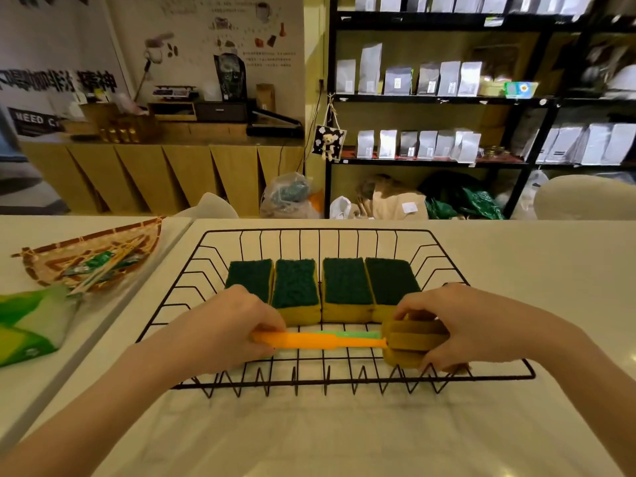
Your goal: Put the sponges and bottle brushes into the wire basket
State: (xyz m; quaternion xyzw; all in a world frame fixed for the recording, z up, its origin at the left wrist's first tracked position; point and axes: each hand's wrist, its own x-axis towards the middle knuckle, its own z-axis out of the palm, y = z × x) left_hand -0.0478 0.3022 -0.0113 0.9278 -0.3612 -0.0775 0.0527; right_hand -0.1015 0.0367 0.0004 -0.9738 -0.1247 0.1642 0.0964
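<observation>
A black wire basket (192, 266) stands on the white table in front of me. Several sponges (344, 284), green on top and yellow below, lie side by side in a row at its middle. In front of that row, inside the basket, I hold bottle brushes crosswise: an orange handle (309, 340) with a green handle (354, 334) just behind it. My left hand (223, 328) grips the orange handle's end. My right hand (454, 325) is closed over the brown sponge heads (406, 339) at the right.
A woven bamboo tray (44, 259) with green packets sits at the left on an adjoining table, with a green and white wrapper (31, 325) in front of it. Behind the table are a wooden counter and black shelves with bags.
</observation>
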